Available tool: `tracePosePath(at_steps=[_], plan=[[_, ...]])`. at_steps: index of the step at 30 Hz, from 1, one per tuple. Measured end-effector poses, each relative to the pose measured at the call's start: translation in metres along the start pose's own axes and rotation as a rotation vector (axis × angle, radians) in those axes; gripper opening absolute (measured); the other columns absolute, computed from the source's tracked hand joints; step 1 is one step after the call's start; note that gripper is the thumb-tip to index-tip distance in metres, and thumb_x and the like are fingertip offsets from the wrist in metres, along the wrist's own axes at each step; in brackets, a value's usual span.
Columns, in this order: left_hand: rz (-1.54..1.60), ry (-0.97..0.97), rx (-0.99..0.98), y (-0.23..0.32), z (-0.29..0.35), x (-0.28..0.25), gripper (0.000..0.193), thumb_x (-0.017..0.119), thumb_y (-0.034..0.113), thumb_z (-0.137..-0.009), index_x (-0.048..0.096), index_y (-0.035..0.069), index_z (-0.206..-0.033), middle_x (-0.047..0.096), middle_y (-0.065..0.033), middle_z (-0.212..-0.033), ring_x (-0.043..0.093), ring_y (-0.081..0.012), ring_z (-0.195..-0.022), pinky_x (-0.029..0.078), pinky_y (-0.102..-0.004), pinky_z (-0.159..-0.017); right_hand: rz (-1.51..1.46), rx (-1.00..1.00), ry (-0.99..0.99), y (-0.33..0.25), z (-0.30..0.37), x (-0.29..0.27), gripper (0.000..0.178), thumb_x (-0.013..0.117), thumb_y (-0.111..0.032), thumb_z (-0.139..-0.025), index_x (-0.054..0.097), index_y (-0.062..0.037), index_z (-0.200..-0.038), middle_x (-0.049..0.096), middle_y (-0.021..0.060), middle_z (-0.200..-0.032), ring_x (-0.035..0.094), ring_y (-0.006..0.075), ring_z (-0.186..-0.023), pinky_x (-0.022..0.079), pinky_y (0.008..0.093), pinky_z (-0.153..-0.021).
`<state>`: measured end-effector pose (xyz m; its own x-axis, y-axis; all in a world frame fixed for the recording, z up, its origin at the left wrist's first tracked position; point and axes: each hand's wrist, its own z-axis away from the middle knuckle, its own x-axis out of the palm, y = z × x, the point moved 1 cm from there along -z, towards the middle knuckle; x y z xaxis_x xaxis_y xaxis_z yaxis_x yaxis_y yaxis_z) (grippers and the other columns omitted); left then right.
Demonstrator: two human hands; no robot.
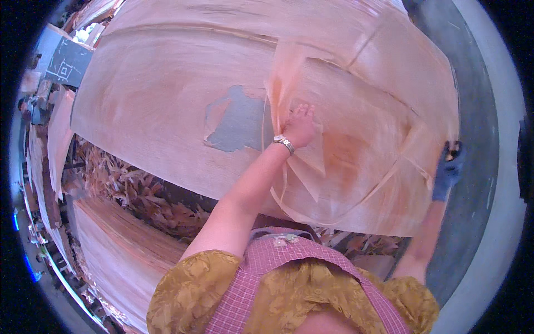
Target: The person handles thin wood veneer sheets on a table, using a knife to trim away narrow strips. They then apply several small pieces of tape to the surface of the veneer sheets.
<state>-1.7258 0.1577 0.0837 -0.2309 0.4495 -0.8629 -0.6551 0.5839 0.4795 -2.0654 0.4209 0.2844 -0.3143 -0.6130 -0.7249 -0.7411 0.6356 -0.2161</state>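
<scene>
A wide sheet of thin wood veneer (pixel 161 89) spreads out in front of me, with an irregular grey patch (pixel 236 122) showing left of its middle. My left hand (pixel 301 127), bare with a metal watch (pixel 283 143) at the wrist, presses flat on the sheet with its fingers stretched out. Loose veneer strips (pixel 282 83) stand up beside that hand, and torn pieces (pixel 303 175) lie under and below it. At the sheet's right edge, my right hand (pixel 449 165) wears a blue-grey glove. Its fingers are curled round something small and dark that I cannot make out.
Veneer scraps (pixel 133 183) fill the gap between the sheet and a veneer stack (pixel 122 250) at the lower left. A grey box-like block (pixel 67 62) with white markings stands at the far left. Grey floor (pixel 473 83) runs along the right side.
</scene>
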Motion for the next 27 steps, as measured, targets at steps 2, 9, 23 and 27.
tracePosePath(at_steps=[2,9,23,27], plan=[[-0.002,-0.077,0.017,0.018,-0.002,-0.014,0.060,0.046,0.020,-0.093,0.031,0.007,-0.150,0.034,-0.0154,-0.154,0.028,-0.0296,-0.144,0.022,-0.0524,-0.116,-0.628,0.051,-0.148,-0.018,0.090,0.028,0.021,0.062,-0.007,-0.089,0.065,0.0015,-0.108,0.069,0.0148,-0.105,0.066,0.0260,-0.096,0.053,0.0347,-0.086],[0.083,-0.182,0.066,0.017,-0.013,-0.026,0.060,0.050,0.026,-0.093,0.034,0.007,-0.148,0.039,-0.0186,-0.150,0.036,-0.0325,-0.140,0.024,-0.0549,-0.113,-1.063,0.827,-1.203,-0.198,0.231,0.117,0.032,0.055,-0.033,-0.098,0.062,-0.0029,-0.094,0.065,0.0067,-0.072,0.061,0.0150,-0.055,0.048,0.0300,-0.047],[-0.394,0.288,-0.654,-0.253,-0.079,-0.174,0.091,0.072,0.038,-0.079,0.026,0.011,-0.153,0.027,-0.0242,-0.155,0.038,-0.0458,-0.136,0.034,-0.0576,-0.108,-0.726,0.627,-0.929,-0.211,0.256,0.160,0.033,0.056,-0.031,-0.098,0.058,-0.0049,-0.079,0.058,0.0041,-0.059,0.056,0.0137,-0.045,0.043,0.0305,-0.039],[-0.271,0.216,-0.556,-0.290,-0.081,-0.203,0.035,0.062,0.020,-0.081,0.064,0.007,-0.114,0.063,-0.0220,-0.117,0.062,-0.0402,-0.107,0.050,-0.0508,-0.091,-0.634,0.563,-0.883,-0.206,0.258,0.157,0.034,0.056,-0.032,-0.099,0.059,-0.0044,-0.078,0.058,0.0043,-0.057,0.055,0.0131,-0.043,0.042,0.0304,-0.039]])
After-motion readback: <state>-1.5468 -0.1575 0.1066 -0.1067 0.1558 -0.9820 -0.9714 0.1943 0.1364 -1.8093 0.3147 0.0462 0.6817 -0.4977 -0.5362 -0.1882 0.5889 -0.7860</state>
